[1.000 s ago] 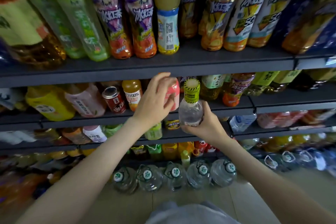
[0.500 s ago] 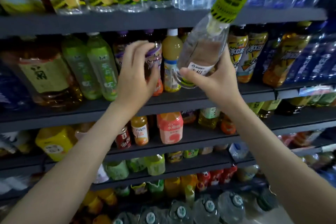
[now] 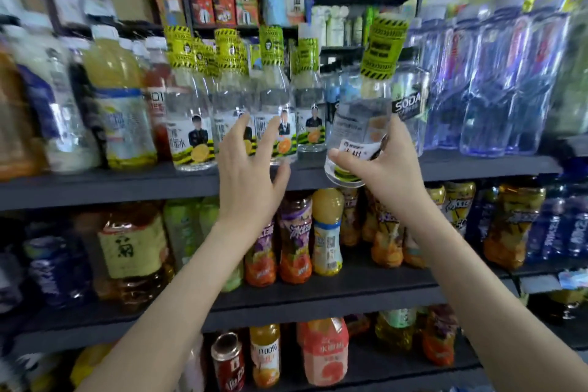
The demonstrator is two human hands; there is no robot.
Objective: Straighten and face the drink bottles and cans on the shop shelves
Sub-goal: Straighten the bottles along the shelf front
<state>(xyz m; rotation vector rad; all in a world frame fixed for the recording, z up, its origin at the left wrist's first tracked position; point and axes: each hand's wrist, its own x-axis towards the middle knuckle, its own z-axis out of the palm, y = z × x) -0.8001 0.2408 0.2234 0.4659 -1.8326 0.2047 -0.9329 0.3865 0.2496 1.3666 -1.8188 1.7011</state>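
**Holding one clear bottle at the upper tier**

Looking up at dark shelving [image 3: 111,191], packed on every tier. Motion blur toward the edges.

- Upper tier, right: blue bottles [image 3: 490,95], upright, crowded together.
- Upper tier, centre: row [image 3: 192,124] of clear bottles with yellow-and-black neck wraps, upright, labels forward.
- Just right of row: SODA bottle [image 3: 410,111].
- Tier below: tea bottles [image 3: 294,245], shoulder to shoulder.
- In front of gap between row and SODA bottle: held bottle [image 3: 361,114], same wrap, tilted with neck leaning right, base over shelf lip. Resting on it or not: cannot tell.
- Right hand [image 3: 393,172]: curled round held bottle's lower part, thumb across label.
- Left hand [image 3: 249,181]: fingers spread wide before row, gripping nothing. Contact: cannot tell.
- Lowest tier: red can [image 3: 227,363], upright.
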